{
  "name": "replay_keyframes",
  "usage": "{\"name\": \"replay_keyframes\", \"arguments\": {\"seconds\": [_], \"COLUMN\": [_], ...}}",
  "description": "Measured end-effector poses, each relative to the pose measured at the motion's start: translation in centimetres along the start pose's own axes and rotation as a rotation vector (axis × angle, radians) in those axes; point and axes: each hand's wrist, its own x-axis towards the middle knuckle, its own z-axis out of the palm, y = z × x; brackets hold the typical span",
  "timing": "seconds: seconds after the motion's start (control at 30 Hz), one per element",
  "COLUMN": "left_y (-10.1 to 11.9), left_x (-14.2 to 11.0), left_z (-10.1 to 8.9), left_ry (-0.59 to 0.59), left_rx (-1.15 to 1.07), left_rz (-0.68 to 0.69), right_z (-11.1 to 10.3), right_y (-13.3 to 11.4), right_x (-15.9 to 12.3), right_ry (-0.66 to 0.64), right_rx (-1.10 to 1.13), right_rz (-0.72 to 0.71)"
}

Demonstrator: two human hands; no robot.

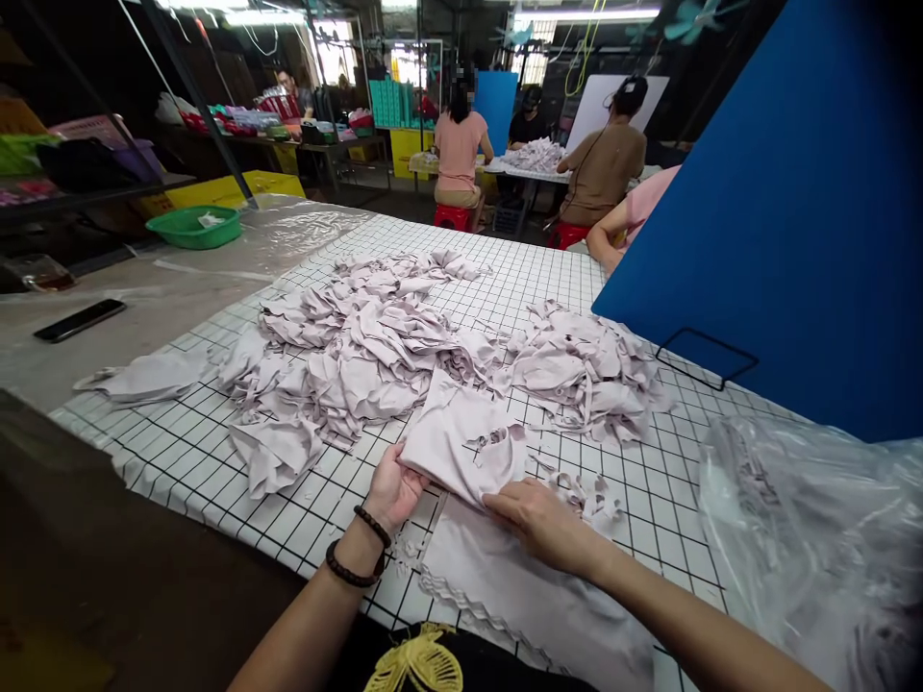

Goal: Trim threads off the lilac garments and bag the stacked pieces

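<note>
Here's the pale cloth piece [461, 437], held up at its near edge, its far end lying toward the heaped cloth. Both hands are on it: the left hand [393, 490] pinches the near left corner, palm turned partly up, thumb over the top and fingers tucked beneath. And the right hand [537, 519] comes in from the other side, palm down, fingers bent over the near right edge; that grip looks closed on the fabric too, though its thumb is hidden from me. The left forearm, with its dark bracelets [353, 567], reaches up from below; the right one slants in low.

I'd call this handling a single piece, edge lifted and surface slightly rumpled. What comes next calls for even tension between the two grips, I reckon, so no corner slips.

Just below the piece, flat layers [534, 620] with a wavy border lie on the gridded bench [678, 481]. Right beside it, loose scraps [595, 500]. Beyond and left, the big heap [367, 356]; beyond and right, a smaller heap [587, 370]. Well to its right, a clear plastic bag [793, 519] and, behind that, the blue board [764, 221].
</note>
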Motion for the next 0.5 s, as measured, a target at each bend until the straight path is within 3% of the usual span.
{"name": "replay_keyframes", "arguments": {"seconds": [0.17, 0.3, 0.4, 0.5], "left_y": [1.0, 2.0, 2.0, 1.6], "left_x": [0.9, 1.5, 1.6, 1.1], "left_z": [-0.6, -1.1, -1.7, -2.2], "left_ry": [-0.075, -0.024, 0.037, 0.142], "left_rx": [-0.07, -0.082, 0.035, 0.316], "left_rz": [-0.017, 0.067, 0.124, 0.276], "right_z": [0.5, 0.3, 0.4, 0.7], "right_y": [-1.0, -1.2, -1.0, -0.8], "right_x": [1.0, 1.6, 2.0, 2.0], "right_ry": [-0.028, -0.004, 0.034, 0.082], "right_rx": [-0.068, -0.118, -0.132, -0.126], "right_rz": [-0.077, -0.096, -0.079, -0.007]}}
